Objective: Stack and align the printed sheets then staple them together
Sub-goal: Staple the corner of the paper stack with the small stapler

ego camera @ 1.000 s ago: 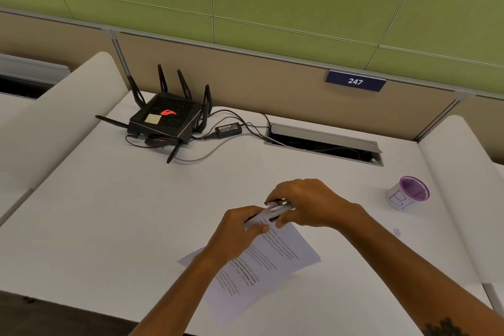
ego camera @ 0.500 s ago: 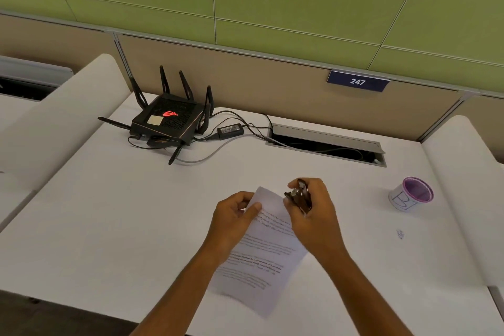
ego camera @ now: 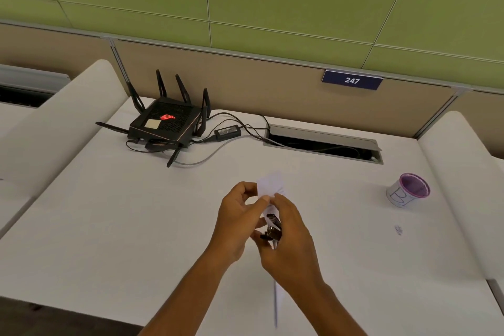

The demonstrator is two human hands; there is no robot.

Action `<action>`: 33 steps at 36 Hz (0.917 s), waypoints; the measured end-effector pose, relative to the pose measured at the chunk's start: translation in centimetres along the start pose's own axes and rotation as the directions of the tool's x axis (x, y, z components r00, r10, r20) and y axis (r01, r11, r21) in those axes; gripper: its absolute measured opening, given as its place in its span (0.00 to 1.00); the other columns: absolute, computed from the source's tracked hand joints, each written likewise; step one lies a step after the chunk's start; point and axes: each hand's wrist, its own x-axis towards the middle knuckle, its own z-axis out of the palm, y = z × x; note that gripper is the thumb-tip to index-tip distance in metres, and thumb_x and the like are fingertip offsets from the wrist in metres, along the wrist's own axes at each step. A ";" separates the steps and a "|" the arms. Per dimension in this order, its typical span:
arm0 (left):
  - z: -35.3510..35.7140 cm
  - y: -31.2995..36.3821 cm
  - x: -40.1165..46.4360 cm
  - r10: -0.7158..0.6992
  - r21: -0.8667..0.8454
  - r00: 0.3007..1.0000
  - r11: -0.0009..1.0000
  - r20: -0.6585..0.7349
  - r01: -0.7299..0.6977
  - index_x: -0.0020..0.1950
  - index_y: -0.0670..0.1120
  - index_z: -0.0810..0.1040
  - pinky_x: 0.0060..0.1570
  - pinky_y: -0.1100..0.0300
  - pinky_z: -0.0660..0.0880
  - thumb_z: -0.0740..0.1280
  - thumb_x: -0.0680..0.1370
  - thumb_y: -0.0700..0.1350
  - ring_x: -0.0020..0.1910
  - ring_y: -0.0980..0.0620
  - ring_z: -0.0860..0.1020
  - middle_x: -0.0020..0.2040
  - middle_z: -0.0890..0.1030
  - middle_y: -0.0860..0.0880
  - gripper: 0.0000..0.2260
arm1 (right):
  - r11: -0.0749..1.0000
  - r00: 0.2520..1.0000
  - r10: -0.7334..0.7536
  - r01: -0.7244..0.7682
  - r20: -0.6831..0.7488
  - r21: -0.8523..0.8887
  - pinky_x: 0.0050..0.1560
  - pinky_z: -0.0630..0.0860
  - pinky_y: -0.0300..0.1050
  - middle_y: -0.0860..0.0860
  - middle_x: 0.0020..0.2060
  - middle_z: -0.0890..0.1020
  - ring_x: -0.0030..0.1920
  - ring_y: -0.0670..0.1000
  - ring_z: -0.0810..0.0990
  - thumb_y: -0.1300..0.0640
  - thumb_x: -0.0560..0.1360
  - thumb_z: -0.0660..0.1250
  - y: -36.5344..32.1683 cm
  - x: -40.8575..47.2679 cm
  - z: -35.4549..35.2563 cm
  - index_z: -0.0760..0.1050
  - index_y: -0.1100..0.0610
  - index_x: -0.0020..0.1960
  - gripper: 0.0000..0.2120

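The printed sheets (ego camera: 270, 183) are lifted off the white desk (ego camera: 136, 213) and turned almost edge-on to me, so only a top corner and a thin lower edge show. My left hand (ego camera: 237, 224) pinches them near the top with thumb and fingers. My right hand (ego camera: 289, 237) holds a small dark and silver stapler (ego camera: 272, 226) tucked in its palm against the sheets. Most of the paper is hidden between my two hands.
A black router (ego camera: 166, 124) with upright antennas, its power brick (ego camera: 227, 131) and cables sit at the back left. A cable hatch (ego camera: 321, 142) is open at the back centre. A white cup with a purple rim (ego camera: 407, 189) stands at right. White dividers flank the desk.
The sheets lay flat on the desk under the stapler; since then both hands lifted them and turned them upright to edge-on. The stapler moved from the paper's corner down into my right palm.
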 end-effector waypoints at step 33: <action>-2.1 5.4 -0.4 0.377 0.440 0.921 0.814 0.099 -0.380 0.58 0.59 0.85 0.68 0.57 0.77 0.75 0.80 0.46 0.59 0.66 0.80 0.55 0.83 0.71 0.10 | 0.485 0.843 0.434 -0.516 0.318 0.706 0.66 0.74 0.76 0.63 0.55 0.87 0.57 0.68 0.85 0.60 0.76 0.74 -2.0 2.1 -7.3 0.86 0.61 0.57 0.11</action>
